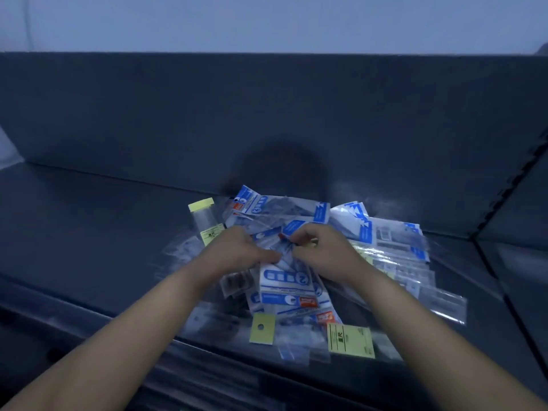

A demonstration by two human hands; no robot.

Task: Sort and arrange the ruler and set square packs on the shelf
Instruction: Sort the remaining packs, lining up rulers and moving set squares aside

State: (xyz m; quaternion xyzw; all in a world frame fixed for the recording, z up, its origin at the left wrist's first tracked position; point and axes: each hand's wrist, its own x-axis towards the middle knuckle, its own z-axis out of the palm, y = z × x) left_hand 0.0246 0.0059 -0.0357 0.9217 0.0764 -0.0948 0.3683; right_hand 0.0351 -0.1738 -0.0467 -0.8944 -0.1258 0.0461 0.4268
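A loose heap of clear plastic packs lies on the dark shelf. Blue-and-white set square packs overlap at the middle and back, and ruler packs with yellow labels stick out at the front and left. My left hand and my right hand rest on top of the heap, close together. Both pinch the same blue-and-white pack between them. The packs under my palms are hidden.
The shelf's dark back panel rises right behind the heap. A seam with a neighbouring shelf section runs along the right. Several clear packs spread towards that seam. The shelf's front edge passes under my forearms.
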